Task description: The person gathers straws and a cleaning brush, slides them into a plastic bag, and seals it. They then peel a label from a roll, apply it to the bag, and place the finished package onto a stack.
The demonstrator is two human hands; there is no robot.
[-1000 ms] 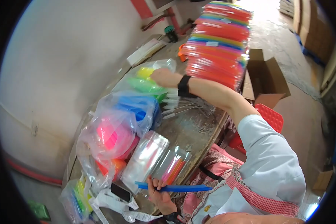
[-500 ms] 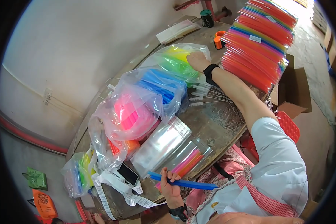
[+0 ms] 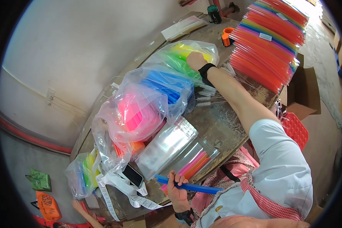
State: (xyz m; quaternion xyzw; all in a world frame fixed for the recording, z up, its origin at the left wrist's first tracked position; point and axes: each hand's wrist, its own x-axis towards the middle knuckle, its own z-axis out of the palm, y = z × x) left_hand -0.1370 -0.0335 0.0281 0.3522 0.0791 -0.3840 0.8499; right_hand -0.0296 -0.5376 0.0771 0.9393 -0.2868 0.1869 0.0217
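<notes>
My left hand (image 3: 178,190) is closed around a few blue plastic straws (image 3: 201,188), held slanting close to my body at the table's near edge. With the arm stretched out, my right hand (image 3: 196,60) reaches to a clear plastic bag holding yellow and green straws (image 3: 184,67). Its fingers curl down out of sight, so what they grip cannot be seen. Just below the left hand's straws, a clear sleeve holds pink and orange straws (image 3: 195,164). A stack of clear plastic sleeves (image 3: 167,146) lies beside it.
Bags of blue straws (image 3: 167,88) and pink straws (image 3: 133,114) fill the middle left. Thin cleaning brushes (image 3: 206,98) lie near my right forearm. Bundled red straws (image 3: 260,57) stand far right. A phone (image 3: 133,174) and a label strip (image 3: 135,195) are near left. Another person's arm (image 3: 85,214) shows lower left.
My right hand has shifted slightly left and nearer over the yellow and green straws. My left hand keeps hold of the blue straws. The other person's arm reaches further into view.
</notes>
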